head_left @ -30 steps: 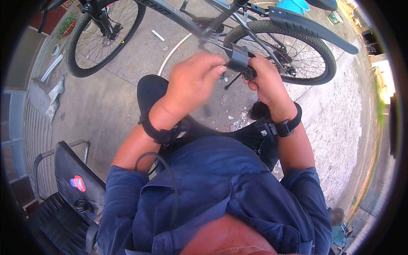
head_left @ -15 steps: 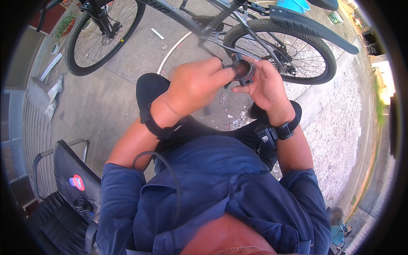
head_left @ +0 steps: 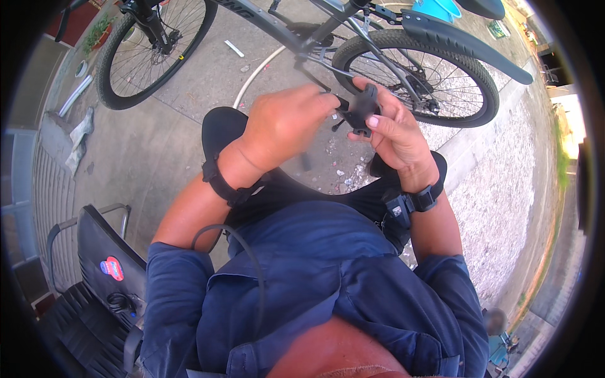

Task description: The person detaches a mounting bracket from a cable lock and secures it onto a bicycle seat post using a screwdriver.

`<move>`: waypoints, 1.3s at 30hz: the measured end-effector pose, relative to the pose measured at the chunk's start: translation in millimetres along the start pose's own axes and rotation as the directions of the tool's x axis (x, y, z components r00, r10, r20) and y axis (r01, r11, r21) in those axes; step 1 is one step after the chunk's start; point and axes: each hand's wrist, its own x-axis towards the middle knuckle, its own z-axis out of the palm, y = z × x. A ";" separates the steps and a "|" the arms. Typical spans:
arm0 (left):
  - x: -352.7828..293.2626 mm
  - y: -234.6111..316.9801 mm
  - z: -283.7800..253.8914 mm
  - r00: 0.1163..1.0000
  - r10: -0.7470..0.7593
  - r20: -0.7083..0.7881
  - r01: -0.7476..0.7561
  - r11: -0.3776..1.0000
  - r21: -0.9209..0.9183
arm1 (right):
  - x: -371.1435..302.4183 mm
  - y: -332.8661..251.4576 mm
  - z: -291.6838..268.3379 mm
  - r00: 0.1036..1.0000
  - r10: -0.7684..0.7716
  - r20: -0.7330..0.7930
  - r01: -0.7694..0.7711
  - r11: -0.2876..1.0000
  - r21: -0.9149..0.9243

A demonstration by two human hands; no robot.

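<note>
My right hand (head_left: 400, 135) grips a small black bracket (head_left: 362, 112), thumb on its front and fingers behind. It looks like a clamp-type bicycle mount; blur hides its details. A thin black stub with a rounded end sticks out on its lower left side. My left hand (head_left: 283, 126) is closed beside it, thumb and forefinger pinched at a slim dark piece (head_left: 343, 106) that reaches the bracket. Whether that piece is a separate tool or part of the bracket, I cannot tell. Both hands are above the ground between my knees.
A grey bicycle (head_left: 302, 44) stands just beyond my hands, its rear wheel (head_left: 485, 94) close to the right one. A pale hose (head_left: 255, 75) curves over the concrete. Left of me is a black chair (head_left: 94, 315); a blue bucket (head_left: 438, 9) stands behind the bicycle.
The bracket has turned in my right hand, its round opening no longer facing up. My right thumb has come down onto it. The left hand has drawn slightly left.
</note>
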 end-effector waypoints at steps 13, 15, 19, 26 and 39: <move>11.8 17.7 -1.8 0.634 -0.544 0.550 0.753 0.269 -0.601 | 2.8 1.7 5.2 0.985 -0.147 -0.095 0.111 0.945 -0.308; 7.7 17.3 2.2 0.655 -0.550 0.519 0.724 0.260 -0.638 | 3.8 4.9 2.5 0.985 -0.152 -0.082 0.122 0.950 -0.288; -1.1 18.3 5.3 0.695 -0.624 0.358 0.671 0.382 -0.636 | 5.0 6.5 1.6 0.978 -0.140 -0.155 0.126 0.987 -0.097; -2.0 34.0 13.3 0.866 -0.497 0.055 0.470 0.771 -0.431 | 8.1 19.4 2.7 0.966 -0.170 -0.193 0.196 0.973 0.123; -1.4 29.1 19.4 0.799 -0.596 0.076 0.541 0.659 -0.522 | 9.9 19.7 -8.7 0.973 -0.197 -0.117 0.217 0.959 0.184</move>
